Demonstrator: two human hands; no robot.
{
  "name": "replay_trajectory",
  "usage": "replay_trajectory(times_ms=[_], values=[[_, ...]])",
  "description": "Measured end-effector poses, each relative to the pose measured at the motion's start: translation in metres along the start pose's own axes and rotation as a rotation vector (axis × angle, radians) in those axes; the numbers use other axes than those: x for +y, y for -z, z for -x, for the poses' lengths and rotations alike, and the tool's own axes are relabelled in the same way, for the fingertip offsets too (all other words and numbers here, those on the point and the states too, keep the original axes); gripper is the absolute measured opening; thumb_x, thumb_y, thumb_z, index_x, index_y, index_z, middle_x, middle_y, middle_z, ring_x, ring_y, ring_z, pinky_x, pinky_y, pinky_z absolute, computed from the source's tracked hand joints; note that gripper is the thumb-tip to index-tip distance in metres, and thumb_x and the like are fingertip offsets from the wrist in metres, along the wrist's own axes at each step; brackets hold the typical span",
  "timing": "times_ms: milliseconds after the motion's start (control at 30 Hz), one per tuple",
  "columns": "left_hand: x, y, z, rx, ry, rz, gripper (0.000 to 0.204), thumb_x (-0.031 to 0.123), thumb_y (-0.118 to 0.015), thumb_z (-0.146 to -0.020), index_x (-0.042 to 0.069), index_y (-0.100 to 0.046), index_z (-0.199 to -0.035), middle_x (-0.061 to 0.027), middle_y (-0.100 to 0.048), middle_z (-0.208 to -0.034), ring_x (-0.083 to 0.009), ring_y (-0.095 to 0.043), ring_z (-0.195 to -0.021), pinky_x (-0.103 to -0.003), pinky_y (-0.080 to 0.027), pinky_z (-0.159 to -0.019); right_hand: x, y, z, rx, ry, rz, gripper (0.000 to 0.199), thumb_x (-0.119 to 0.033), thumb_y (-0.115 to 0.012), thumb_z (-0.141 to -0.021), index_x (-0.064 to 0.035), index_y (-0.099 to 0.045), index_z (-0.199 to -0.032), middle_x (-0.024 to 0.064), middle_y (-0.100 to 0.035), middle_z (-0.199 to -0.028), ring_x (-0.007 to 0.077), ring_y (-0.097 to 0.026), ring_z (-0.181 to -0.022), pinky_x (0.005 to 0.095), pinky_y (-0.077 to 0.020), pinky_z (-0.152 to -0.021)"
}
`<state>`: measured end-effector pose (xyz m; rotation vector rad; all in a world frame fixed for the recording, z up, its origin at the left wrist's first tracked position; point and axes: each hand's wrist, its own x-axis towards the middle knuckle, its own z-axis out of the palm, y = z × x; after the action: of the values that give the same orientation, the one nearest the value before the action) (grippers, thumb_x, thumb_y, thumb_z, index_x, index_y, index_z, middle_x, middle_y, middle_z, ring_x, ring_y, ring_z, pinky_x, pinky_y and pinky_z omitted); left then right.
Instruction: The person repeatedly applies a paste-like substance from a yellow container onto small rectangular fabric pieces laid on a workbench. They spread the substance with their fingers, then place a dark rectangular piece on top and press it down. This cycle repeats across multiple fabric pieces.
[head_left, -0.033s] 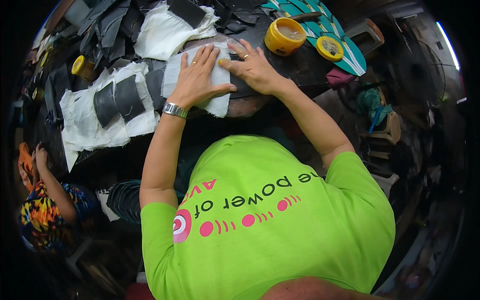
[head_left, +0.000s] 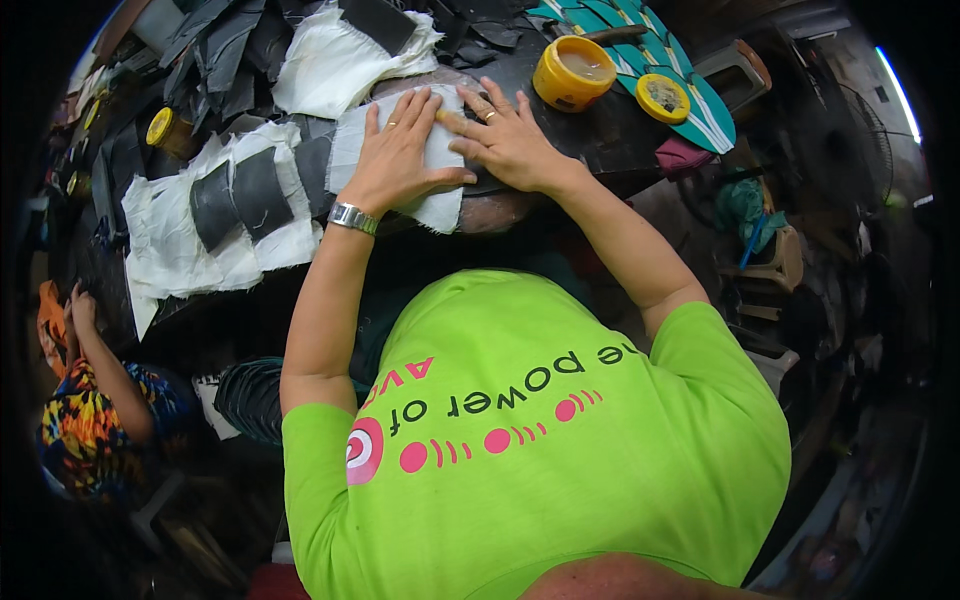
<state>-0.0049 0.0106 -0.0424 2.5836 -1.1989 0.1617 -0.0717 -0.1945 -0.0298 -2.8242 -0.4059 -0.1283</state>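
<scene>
A white piece of cloth (head_left: 438, 208) lies flat on the dark work table in front of me. My left hand (head_left: 396, 150) rests palm down on it, fingers stretched out and thumb pointing right; a metal-banded watch (head_left: 352, 217) is on that wrist. Pressed along the cloth's right edge is my right hand (head_left: 506, 140), its fingers spread and its thumb near the cloth's middle. Neither hand grips anything. What lies beneath the cloth is mostly hidden. Just left of it, dark rectangular pieces (head_left: 262, 192) lie on a frayed white cloth (head_left: 160, 240).
An open yellow tub (head_left: 573, 75) with pale contents stands beyond my right hand. A yellow lid (head_left: 662, 98) lies on teal sole-shaped sheets (head_left: 705, 110). Dark scraps (head_left: 225, 60) pile up at the far left, near a yellow jar (head_left: 170, 132). Another person's arm (head_left: 112, 375) shows at left.
My right hand's fingers have shifted slightly on the cloth, with the thumb now showing apart from the index finger. My left hand stays in place.
</scene>
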Motion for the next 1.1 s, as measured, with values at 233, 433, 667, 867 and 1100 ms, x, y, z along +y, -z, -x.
replay_trajectory(times_ms=[233, 433, 667, 867, 1100], values=[[-0.015, -0.006, 0.000, -0.004, -0.011, 0.079, 0.085, 0.065, -0.047, -0.095, 0.005, -0.033, -0.154, -0.0169, -0.031, -0.160, -0.0280, -0.022, -0.151, -0.056, -0.008, -0.121, 0.008, -0.020, -0.005, -0.001, -0.054, 0.192, 0.077, -0.071, -0.035, -0.096, -0.0255, -0.029, -0.158, 0.0130, -0.014, -0.166, 0.0339, 0.000, -0.154, 0.0636, 0.0025, -0.119], [-0.022, -0.006, -0.001, -0.032, 0.014, 0.205, 0.052, 0.032, -0.037, -0.107, 0.013, -0.034, -0.155, -0.0098, -0.027, -0.163, -0.0263, -0.021, -0.152, -0.053, -0.008, -0.121, 0.016, -0.003, 0.009, -0.083, 0.075, 0.098, 0.064, -0.069, -0.036, -0.097, -0.0388, -0.035, -0.154, 0.0103, -0.013, -0.167, 0.0341, 0.003, -0.154, 0.0642, 0.0025, -0.118], [-0.020, -0.013, -0.002, 0.070, 0.002, 0.138, 0.051, 0.031, -0.043, -0.104, 0.009, -0.041, -0.149, -0.0124, -0.035, -0.159, -0.0288, -0.029, -0.148, -0.058, -0.017, -0.119, -0.007, 0.009, 0.039, -0.168, 0.266, 0.130, 0.051, -0.066, -0.039, -0.097, -0.0517, -0.042, -0.146, 0.0080, -0.015, -0.167, 0.0359, 0.002, -0.154, 0.0675, 0.0027, -0.117], [-0.016, -0.013, -0.001, 0.068, 0.027, 0.064, 0.054, 0.035, -0.045, -0.103, 0.010, -0.041, -0.150, -0.0118, -0.035, -0.159, -0.0285, -0.028, -0.149, -0.056, -0.017, -0.119, -0.007, 0.038, 0.043, -0.036, 0.325, -0.262, 0.048, -0.055, -0.036, -0.104, -0.0294, -0.072, -0.122, 0.0083, -0.045, -0.151, 0.0353, -0.032, -0.144, 0.0592, -0.0167, -0.118], [-0.017, -0.017, 0.001, 0.105, 0.028, 0.052, 0.056, 0.036, -0.045, -0.102, 0.011, -0.038, -0.152, -0.0117, -0.031, -0.161, -0.0285, -0.026, -0.150, -0.057, -0.018, -0.119, 0.099, 0.106, 0.012, 0.450, -0.212, 0.257, 0.045, -0.053, -0.045, -0.101, -0.0220, -0.077, -0.111, 0.0150, -0.069, -0.115, 0.0320, -0.064, -0.108, 0.0413, -0.0494, -0.093]])
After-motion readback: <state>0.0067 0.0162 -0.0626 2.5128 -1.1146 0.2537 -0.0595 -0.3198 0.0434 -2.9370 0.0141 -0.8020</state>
